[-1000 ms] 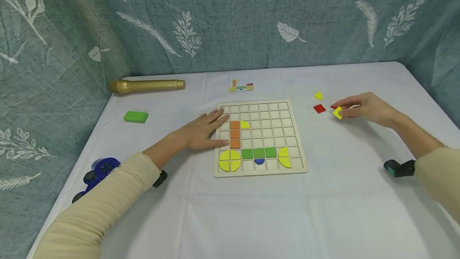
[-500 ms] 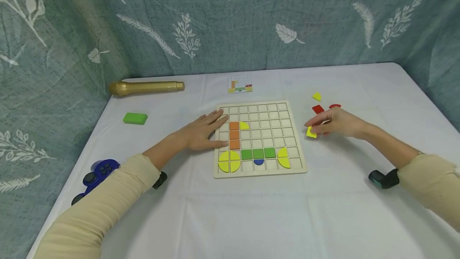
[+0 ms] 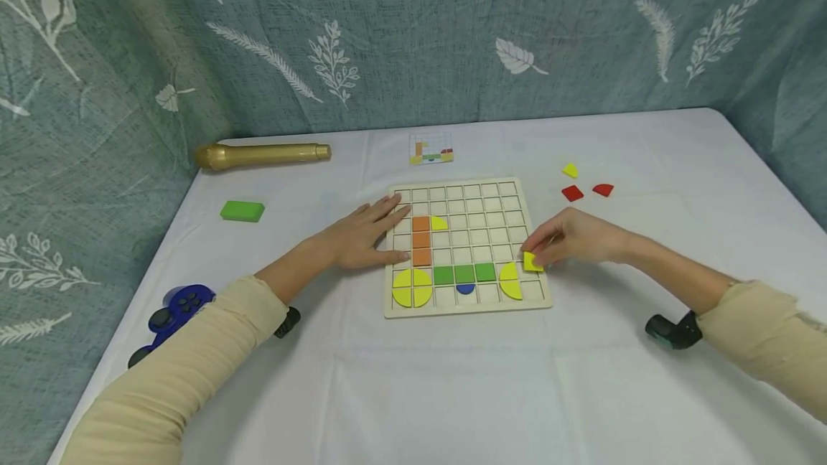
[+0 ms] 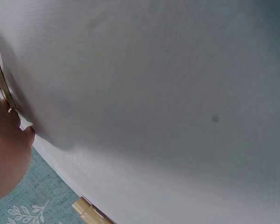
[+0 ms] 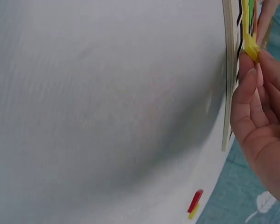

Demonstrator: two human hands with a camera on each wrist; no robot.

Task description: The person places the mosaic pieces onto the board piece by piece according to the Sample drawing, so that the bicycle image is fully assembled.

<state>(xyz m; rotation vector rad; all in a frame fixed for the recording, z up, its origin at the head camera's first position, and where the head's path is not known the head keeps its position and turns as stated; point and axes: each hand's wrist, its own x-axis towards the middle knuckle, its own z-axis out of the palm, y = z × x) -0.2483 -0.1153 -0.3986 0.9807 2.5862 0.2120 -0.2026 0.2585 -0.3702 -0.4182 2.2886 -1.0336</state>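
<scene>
A wooden grid board [image 3: 468, 313] lies on the white table. My left hand [image 3: 362, 239] rests with fingers spread on its left edge. At the board's right side my right hand [image 3: 581, 237] pinches a yellow square-looking tile [image 3: 533, 262] between thumb and fingers. The right wrist view shows that yellow tile [image 5: 252, 48] at the fingertips, close to the board. In the grid sit orange squares [image 3: 421, 240], green squares [image 3: 464, 274], a blue half-round piece [image 3: 465, 289], and yellow rounded pieces [image 3: 412, 288] at lower left, lower right [image 3: 510, 281] and upper left.
Right of the board lie a red square tile [image 3: 572, 194], a red rounded tile [image 3: 604, 190] and a yellow tile [image 3: 571, 170]. Behind it is a pattern card [image 3: 431, 149]. At left are a gold microphone [image 3: 261, 156], a green block [image 3: 242, 211] and a blue game controller [image 3: 184, 311].
My right hand has carried the yellow tile left and nearer, from beside the loose tiles to the board's right edge. The red rounded tile is now uncovered. My left hand has stayed put.
</scene>
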